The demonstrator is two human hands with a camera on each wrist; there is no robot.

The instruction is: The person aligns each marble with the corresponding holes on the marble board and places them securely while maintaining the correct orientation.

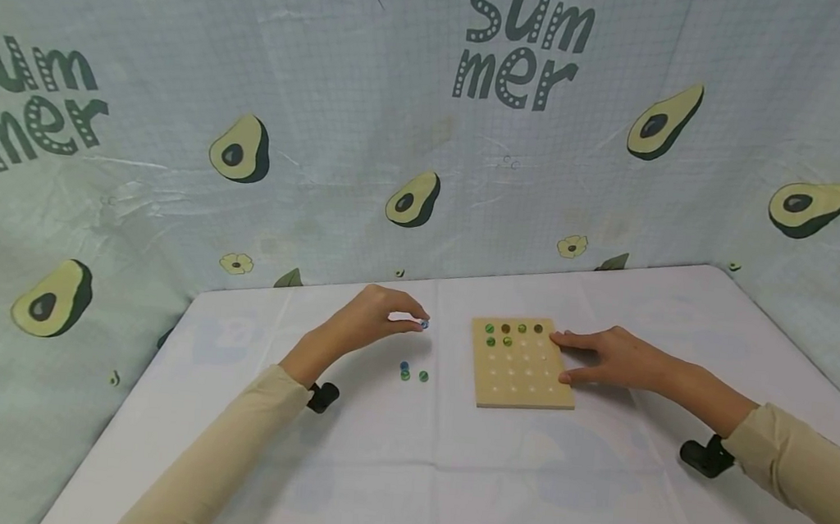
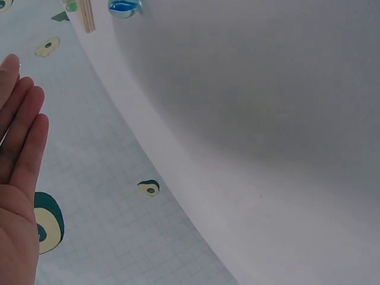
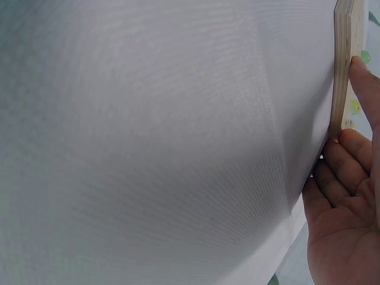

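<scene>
My left hand [image 1: 375,312] pinches a clear marble with blue in it [image 1: 425,324] between thumb and fingertips, above the cloth. In the left wrist view the fingers [image 2: 27,130] hide most of that marble. A square wooden board [image 1: 524,394] with rows of small hollows lies to its right. Several green, brown and yellowish marbles [image 1: 507,341] sit in the board's far rows. My right hand [image 1: 616,357] rests at the board's right side, fingers extended. In the right wrist view the thumb lies on the board's top and the fingertips touch its edge [image 3: 341,77].
One blue marble [image 1: 404,366] and two green marbles [image 1: 423,376] lie loose on the white cloth [image 1: 372,489], left of the board. Behind the table hangs a backdrop [image 1: 335,206] printed with avocados and lettering. Black wrist cameras [image 1: 707,456] sit under both wrists.
</scene>
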